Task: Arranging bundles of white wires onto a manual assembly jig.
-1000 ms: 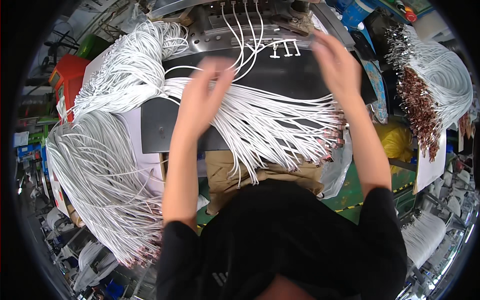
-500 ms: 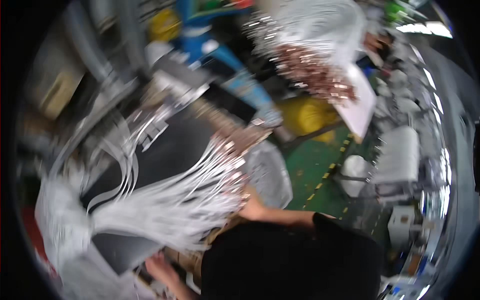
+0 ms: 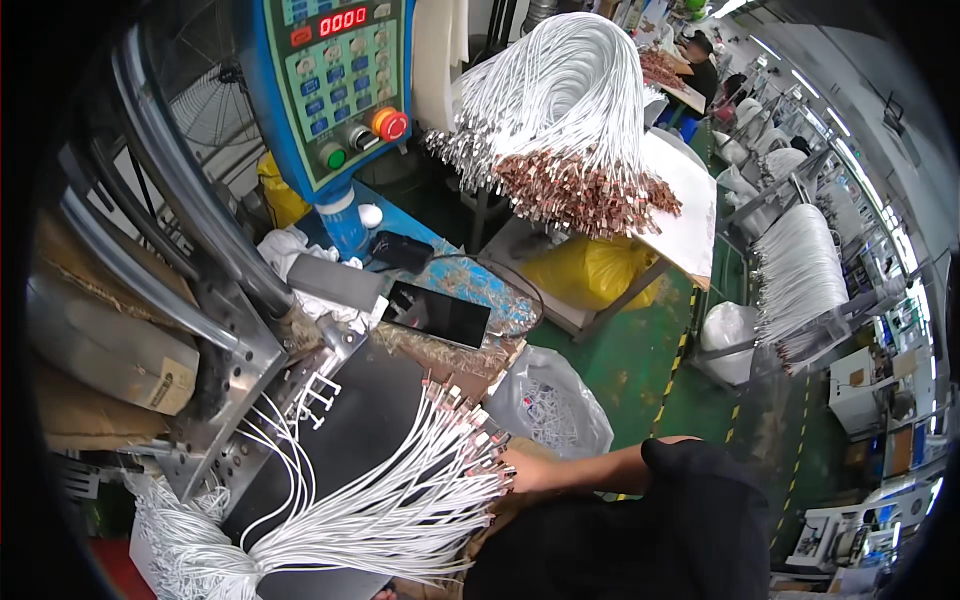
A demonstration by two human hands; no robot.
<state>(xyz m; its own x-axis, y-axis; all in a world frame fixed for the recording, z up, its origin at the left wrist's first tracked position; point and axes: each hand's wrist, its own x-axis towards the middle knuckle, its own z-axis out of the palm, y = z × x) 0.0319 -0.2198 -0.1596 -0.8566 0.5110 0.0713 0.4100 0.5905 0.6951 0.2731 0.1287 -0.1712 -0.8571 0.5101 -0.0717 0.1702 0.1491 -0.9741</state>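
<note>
A fanned bundle of white cables [image 3: 390, 510] lies across a dark flat plate [image 3: 370, 400], its small metal and brown ends pointing right. My right hand [image 3: 525, 468] is at those ends, its fingers hidden behind them, so its grip does not show. Of my left hand [image 3: 385, 594], only a bit of fingers shows at the lower edge, below the cables. Several separate cables curve up from the bundle to a white plastic frame-shaped piece [image 3: 318, 400] beside the metal machine fixture [image 3: 225, 390].
A blue control panel [image 3: 335, 90] with buttons stands at the upper left. Behind the plate lies a black phone-like slab [image 3: 438, 312]. A clear bag of white scraps [image 3: 550, 400] is right of it. A large cable heap [image 3: 560, 110] rests on a table; another person [image 3: 703, 70] sits farther back.
The view has shifted and sharpened, bringing the control panel in. The cables and both hands sit lower in the picture, and my left hand has almost left it.
</note>
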